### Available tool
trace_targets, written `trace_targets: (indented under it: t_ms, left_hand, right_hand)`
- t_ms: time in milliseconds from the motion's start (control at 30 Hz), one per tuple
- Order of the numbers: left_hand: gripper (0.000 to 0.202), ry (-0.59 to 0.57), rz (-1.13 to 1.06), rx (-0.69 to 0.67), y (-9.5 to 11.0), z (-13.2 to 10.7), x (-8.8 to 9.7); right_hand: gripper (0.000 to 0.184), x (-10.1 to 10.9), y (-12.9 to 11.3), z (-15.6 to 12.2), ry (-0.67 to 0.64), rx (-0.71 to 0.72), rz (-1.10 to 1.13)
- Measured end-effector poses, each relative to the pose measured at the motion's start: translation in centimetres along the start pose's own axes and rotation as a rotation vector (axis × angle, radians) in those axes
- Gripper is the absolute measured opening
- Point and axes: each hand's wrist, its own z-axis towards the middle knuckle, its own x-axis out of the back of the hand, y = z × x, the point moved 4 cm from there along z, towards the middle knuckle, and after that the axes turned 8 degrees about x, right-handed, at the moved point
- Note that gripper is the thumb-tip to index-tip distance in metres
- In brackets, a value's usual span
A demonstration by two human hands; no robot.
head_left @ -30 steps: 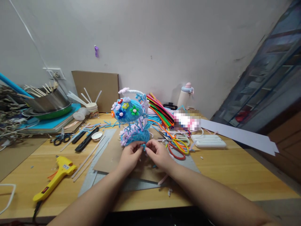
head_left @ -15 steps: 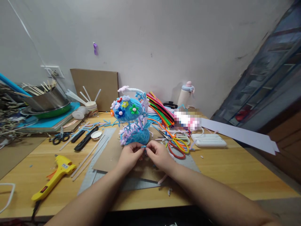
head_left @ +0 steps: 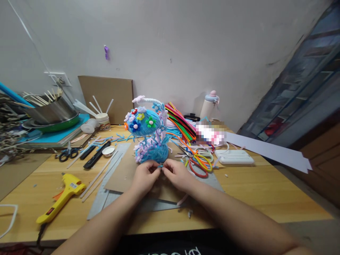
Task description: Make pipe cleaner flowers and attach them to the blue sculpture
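My left hand (head_left: 145, 176) and my right hand (head_left: 177, 174) meet at the middle of the table, fingertips pinched together. Between them is a small piece of blue pipe cleaner (head_left: 160, 166), mostly covered by the fingers. Just behind the hands stands a fluffy pipe-cleaner craft: a blue domed top (head_left: 145, 124) dotted with colourful flowers, over a blue and pink base (head_left: 155, 151). A white stem with a pink flower (head_left: 138, 99) arches above the dome. Brown cardboard (head_left: 122, 180) lies under the craft and hands.
To the left lies a yellow glue gun (head_left: 62, 198), with black-handled scissors (head_left: 68, 153) farther back. Red-and-yellow-handled scissors (head_left: 198, 165) rest right of the hands. Behind them are bundled coloured pipe cleaners (head_left: 183, 124), a bottle (head_left: 208, 106) and a white case (head_left: 234, 157).
Both hands stay together at the blue piece, their fingertips shifting only slightly. The whole view has moved a little; the craft stands as before.
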Motion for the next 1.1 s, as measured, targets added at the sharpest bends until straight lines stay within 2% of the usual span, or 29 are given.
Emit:
trace_targets:
  t_ms: [33, 67, 133, 200, 267, 367, 500, 600, 733, 800, 867, 933, 1100]
  left_hand:
    - [0.015, -0.054, -0.031, 0.050, 0.1, -0.1, 0.3]
    - [0.018, -0.109, -0.054, 0.091, 0.2, -0.3, 0.8]
    - [0.024, -0.177, -0.057, 0.151, 0.1, -0.8, 2.0]
    - [0.026, -0.167, -0.038, 0.172, -0.5, -1.3, 3.5]
    - [0.023, -0.137, 0.061, 0.170, -1.3, -1.8, 4.9]
    - [0.021, -0.115, 0.286, 0.172, -2.6, -2.1, 6.0]
    - [0.020, -0.112, 0.497, 0.101, -3.1, -1.8, 5.6]
    - [0.022, -0.003, 0.527, 0.074, -3.1, -1.7, 5.7]
    - [0.025, 0.215, 0.439, 0.033, -2.9, -2.2, 7.1]
    - [0.019, 0.263, 0.390, -0.025, -2.7, -2.6, 7.8]
    - [0.015, 0.290, 0.339, -0.059, -2.6, -3.1, 8.1]
    - [0.013, 0.311, 0.280, -0.074, -2.5, -3.4, 8.2]
    - [0.012, 0.340, 0.206, -0.121, -2.5, -3.9, 8.1]
  right_hand:
    - [0.013, 0.9, -0.3, 0.3, -0.068, 0.040, -0.006]
    - [0.016, 2.4, -0.4, 0.5, -0.064, 0.063, -0.025]
    - [0.021, 6.3, 0.0, 1.0, 0.065, 0.041, -0.063]
    - [0.025, 10.6, 1.6, 1.1, 0.232, -0.102, -0.032]
    - [0.026, 14.1, 3.6, 0.9, 0.331, -0.218, -0.049]
    - [0.024, 16.7, 6.2, 1.0, 0.289, -0.299, -0.237]
    - [0.021, 16.8, 8.5, 1.7, 0.205, -0.306, -0.440]
    - [0.020, 16.4, 9.3, 2.1, 0.197, -0.306, -0.515]
    - [0.026, 16.6, 9.0, 1.9, 0.331, -0.195, -0.473]
    - [0.024, 16.7, 8.6, 1.5, 0.433, -0.141, -0.413]
    - [0.021, 16.4, 8.1, 1.2, 0.470, -0.115, -0.363]
    - [0.021, 15.7, 7.6, 1.0, 0.365, -0.086, -0.337]
    - [0.019, 12.2, 6.5, 0.0, -0.270, -0.083, -0.269]
